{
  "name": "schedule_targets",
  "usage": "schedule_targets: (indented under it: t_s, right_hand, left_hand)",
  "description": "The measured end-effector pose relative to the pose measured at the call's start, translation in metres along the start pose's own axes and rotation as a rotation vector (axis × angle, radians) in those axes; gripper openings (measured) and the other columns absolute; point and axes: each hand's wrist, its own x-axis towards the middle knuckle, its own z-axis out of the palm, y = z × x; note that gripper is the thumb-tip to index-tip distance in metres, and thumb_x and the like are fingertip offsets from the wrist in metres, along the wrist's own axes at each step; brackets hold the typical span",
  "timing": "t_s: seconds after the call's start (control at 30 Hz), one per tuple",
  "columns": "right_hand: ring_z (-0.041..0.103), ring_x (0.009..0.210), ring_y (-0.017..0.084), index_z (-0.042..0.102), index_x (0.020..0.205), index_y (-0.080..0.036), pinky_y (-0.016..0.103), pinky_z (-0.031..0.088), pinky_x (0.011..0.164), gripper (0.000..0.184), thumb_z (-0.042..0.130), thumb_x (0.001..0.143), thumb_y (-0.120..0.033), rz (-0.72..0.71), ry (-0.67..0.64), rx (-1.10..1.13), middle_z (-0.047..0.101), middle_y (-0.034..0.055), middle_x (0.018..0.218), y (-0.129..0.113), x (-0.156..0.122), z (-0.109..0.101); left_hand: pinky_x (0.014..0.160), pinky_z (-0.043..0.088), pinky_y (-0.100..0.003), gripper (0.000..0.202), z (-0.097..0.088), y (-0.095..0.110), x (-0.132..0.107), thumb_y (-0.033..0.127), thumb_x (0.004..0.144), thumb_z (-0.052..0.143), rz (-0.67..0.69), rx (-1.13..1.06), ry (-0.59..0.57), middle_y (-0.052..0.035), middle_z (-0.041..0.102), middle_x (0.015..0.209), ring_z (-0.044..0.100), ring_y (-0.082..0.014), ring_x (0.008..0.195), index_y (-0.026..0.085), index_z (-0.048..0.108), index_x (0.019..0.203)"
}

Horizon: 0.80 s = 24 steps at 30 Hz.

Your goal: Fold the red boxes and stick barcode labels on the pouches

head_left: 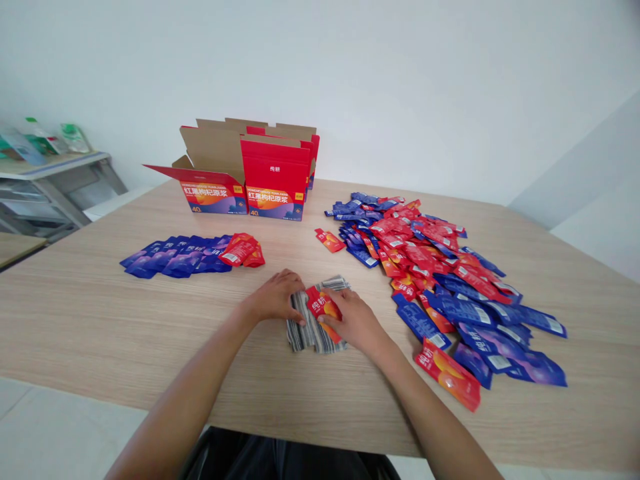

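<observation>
A grey, black and white striped bundle (305, 333), perhaps folded cloth or stacked strips, lies on the table in front of me. On top of it rests a red sachet (320, 303) with an orange fruit print. My left hand (275, 297) is closed at the bundle's left edge, thumb and fingers bent around it. From the right, my right hand (354, 323) grips the red sachet, its fingers and thumb covering the sachet's right side. Part of the bundle is hidden beneath the sachet and my fingers.
Open red and blue cartons (275, 180) stand at the back. Overlapping blue sachets (183, 257) lie to the left, with red sachets (243, 250) at their end. A large mixed heap of sachets (415, 247) spreads over the right. One red sachet (330, 240) lies apart.
</observation>
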Motion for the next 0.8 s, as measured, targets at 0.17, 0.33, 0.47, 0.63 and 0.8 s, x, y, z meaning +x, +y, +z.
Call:
schedule_targets:
  t_s: [0.17, 0.33, 0.47, 0.63, 0.8]
  right_hand:
    - [0.063, 0.112, 0.027, 0.052, 0.140, -0.029, 0.035, 0.046, 0.092, 0.065, 0.076, 0.081, -0.035, -0.002, -0.113, 0.205, 0.067, 0.0073, 0.123, 0.005, -0.006, -0.009]
    - [0.066, 0.105, 0.027, 0.051, 0.138, -0.030, 0.034, 0.046, 0.084, 0.060, 0.073, 0.083, -0.034, 0.161, -0.110, 0.150, 0.071, 0.0059, 0.116, 0.013, -0.006, -0.016]
    - [0.067, 0.102, 0.029, 0.053, 0.137, -0.028, 0.035, 0.045, 0.080, 0.054, 0.069, 0.087, -0.038, 0.305, 0.023, -0.058, 0.072, 0.0100, 0.113, 0.020, -0.001, -0.020]
    - [0.066, 0.102, 0.030, 0.055, 0.136, -0.022, 0.037, 0.047, 0.084, 0.050, 0.066, 0.088, -0.034, 0.312, 0.139, -0.066, 0.070, 0.0137, 0.111, 0.028, 0.003, -0.020]
    - [0.066, 0.104, 0.022, 0.045, 0.143, -0.022, 0.036, 0.048, 0.092, 0.059, 0.063, 0.087, -0.028, 0.127, 0.148, 0.362, 0.069, 0.0063, 0.120, 0.031, 0.007, -0.013]
  left_hand:
    - [0.105, 0.040, -0.039, 0.063, 0.005, 0.003, 0.005, 0.058, 0.066, 0.085, 0.063, -0.065, -0.035, -0.0084, 0.064, 0.113, 0.053, -0.0289, 0.115, 0.020, 0.070, 0.113]
    - [0.108, 0.036, -0.040, 0.061, 0.010, 0.008, 0.008, 0.060, 0.073, 0.080, 0.124, -0.095, -0.079, -0.0092, 0.064, 0.120, 0.051, -0.0300, 0.120, 0.021, 0.069, 0.119]
    - [0.109, 0.035, -0.041, 0.063, 0.012, 0.010, 0.008, 0.061, 0.073, 0.079, 0.126, -0.098, -0.084, -0.0088, 0.063, 0.123, 0.051, -0.0302, 0.122, 0.022, 0.067, 0.121]
    - [0.108, 0.036, -0.041, 0.066, 0.015, 0.010, 0.007, 0.062, 0.072, 0.079, 0.108, -0.109, -0.072, -0.0095, 0.061, 0.119, 0.050, -0.0299, 0.120, 0.020, 0.065, 0.121]
    - [0.108, 0.037, -0.040, 0.067, 0.016, 0.008, 0.007, 0.063, 0.070, 0.080, 0.112, -0.109, -0.054, -0.0094, 0.061, 0.119, 0.051, -0.0289, 0.119, 0.019, 0.065, 0.119]
